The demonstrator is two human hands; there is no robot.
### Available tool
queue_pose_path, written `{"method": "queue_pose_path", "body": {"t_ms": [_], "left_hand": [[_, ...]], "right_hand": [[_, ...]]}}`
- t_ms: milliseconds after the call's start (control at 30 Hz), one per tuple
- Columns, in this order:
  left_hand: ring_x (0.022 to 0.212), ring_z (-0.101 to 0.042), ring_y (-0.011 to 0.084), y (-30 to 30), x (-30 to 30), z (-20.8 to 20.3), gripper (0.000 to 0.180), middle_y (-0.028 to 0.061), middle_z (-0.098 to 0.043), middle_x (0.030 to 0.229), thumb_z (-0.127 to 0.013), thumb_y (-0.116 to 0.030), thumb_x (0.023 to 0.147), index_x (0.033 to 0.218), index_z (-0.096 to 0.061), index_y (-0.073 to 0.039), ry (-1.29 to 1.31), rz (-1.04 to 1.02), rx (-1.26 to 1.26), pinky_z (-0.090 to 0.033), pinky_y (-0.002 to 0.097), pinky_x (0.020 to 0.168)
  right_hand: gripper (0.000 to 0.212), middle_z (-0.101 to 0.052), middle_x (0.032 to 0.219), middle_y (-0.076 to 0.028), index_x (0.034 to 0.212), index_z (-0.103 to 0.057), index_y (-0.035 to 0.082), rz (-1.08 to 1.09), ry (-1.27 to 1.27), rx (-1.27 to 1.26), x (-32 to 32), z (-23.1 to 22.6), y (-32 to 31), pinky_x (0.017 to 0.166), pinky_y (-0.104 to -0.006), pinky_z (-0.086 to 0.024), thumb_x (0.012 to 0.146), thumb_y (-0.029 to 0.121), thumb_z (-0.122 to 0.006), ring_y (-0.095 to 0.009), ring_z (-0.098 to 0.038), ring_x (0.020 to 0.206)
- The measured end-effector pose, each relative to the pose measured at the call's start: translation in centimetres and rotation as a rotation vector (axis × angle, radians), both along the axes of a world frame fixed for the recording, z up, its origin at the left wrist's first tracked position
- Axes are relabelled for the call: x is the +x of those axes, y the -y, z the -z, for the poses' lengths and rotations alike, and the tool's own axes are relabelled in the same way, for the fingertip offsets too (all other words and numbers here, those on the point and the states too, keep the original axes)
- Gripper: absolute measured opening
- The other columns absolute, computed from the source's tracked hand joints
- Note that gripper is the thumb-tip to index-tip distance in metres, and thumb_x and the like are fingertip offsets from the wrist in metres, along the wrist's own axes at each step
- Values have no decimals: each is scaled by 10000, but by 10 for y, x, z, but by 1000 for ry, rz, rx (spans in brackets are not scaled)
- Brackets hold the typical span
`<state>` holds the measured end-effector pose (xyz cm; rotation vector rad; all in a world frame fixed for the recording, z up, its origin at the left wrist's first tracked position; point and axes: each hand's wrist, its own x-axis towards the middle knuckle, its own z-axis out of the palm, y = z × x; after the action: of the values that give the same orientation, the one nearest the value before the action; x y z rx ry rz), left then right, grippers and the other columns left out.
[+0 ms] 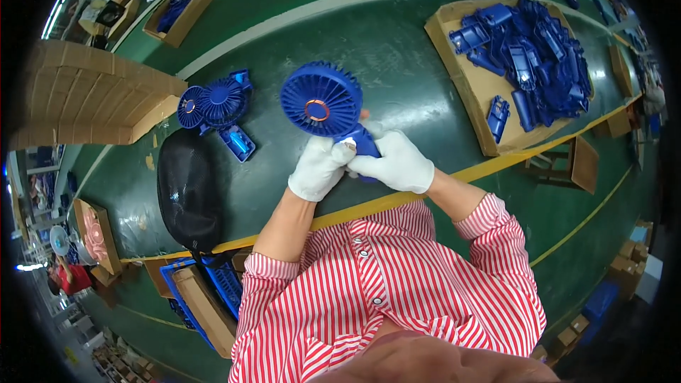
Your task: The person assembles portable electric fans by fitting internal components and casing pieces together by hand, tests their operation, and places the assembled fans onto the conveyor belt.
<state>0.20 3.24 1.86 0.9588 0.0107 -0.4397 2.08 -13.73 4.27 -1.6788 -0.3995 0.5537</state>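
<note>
Both my hands wear white gloves and meet over a blue handheld fan (323, 99) held above the green bench. The round slatted head of the fan points away from me, with an orange ring around its centre. My left hand (318, 169) is closed at the top of the handle, below the fan head. My right hand (399, 162) wraps the blue handle (366, 145) from the right, its thumb lying across it. Most of the handle is hidden by the gloves. A small bare fingertip-like patch shows behind the fan head.
Left of my hands lie more blue fans (221, 101), one with an opened handle (237, 143). Nearer stands a black rounded bag-like object (188, 188). At right, a cardboard tray (464, 85) holds many blue housings (521, 64). A cardboard box (92, 96) stands at far left.
</note>
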Motion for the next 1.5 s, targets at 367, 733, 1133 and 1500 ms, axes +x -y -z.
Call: {"method": "queue_pose_path", "body": {"t_ms": [367, 733, 1133, 1500], "left_hand": [[821, -636, 142, -3, 22, -9, 645, 140, -598, 1183, -649, -213, 836, 1367, -369, 21, 6, 105, 159, -524, 235, 648], [1167, -550, 268, 14, 29, 15, 547, 219, -518, 1312, -505, -141, 931, 1396, -320, 77, 89, -32, 253, -416, 366, 1026], [847, -642, 185, 34, 34, 18, 316, 196, -648, 1068, -393, 25, 936, 1237, -480, 64, 102, -178, 638, -534, 289, 744], [658, -636, 143, 43, 34, 31, 257, 158, -678, 912, -423, 72, 904, 1126, -550, 51, 191, -316, 850, -543, 260, 578]], "right_hand": [[151, -656, 828, -72, 927, -631, -14, -10, -392, 263, 17, 1, 1, 670, -269, -524, 853, 118, -625, -136, -646, 726], [194, -678, 735, -105, 853, -637, -26, 98, -231, 121, 95, -47, 96, 611, -263, -519, 798, 158, -662, -146, -653, 640], [324, -670, 937, -263, 892, -691, 4, 838, 498, -1010, 368, -37, 271, 837, -438, -519, 728, 272, -612, -397, -655, 922], [446, -639, 1138, -231, 1164, -570, 19, 871, 398, -1003, 504, -11, 283, 913, -434, -493, 829, 312, -588, -381, -617, 1063]]}}
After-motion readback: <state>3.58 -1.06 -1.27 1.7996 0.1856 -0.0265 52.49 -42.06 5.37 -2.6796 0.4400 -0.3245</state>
